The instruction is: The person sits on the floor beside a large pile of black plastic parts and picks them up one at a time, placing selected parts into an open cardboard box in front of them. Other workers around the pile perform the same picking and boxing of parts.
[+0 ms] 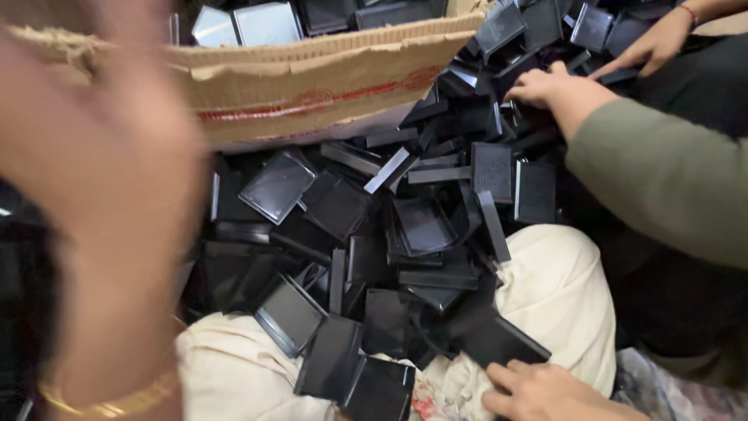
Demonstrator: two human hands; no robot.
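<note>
Black plastic cases (421, 226), flat and rectangular, are heaped below a torn cardboard box (312, 86). One case (499, 339) is touched at its lower edge by the right hand (545, 394), fingers loosely spread. The left hand (93, 179) is raised and blurred; its fingers' state cannot be told.

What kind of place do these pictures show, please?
Probably an informal sorting or packing workshop, worked at floor level. A big heap of flat black plastic cases fills the view, a torn cardboard box holds more, and a co-worker's hand digs in alongside.
</note>
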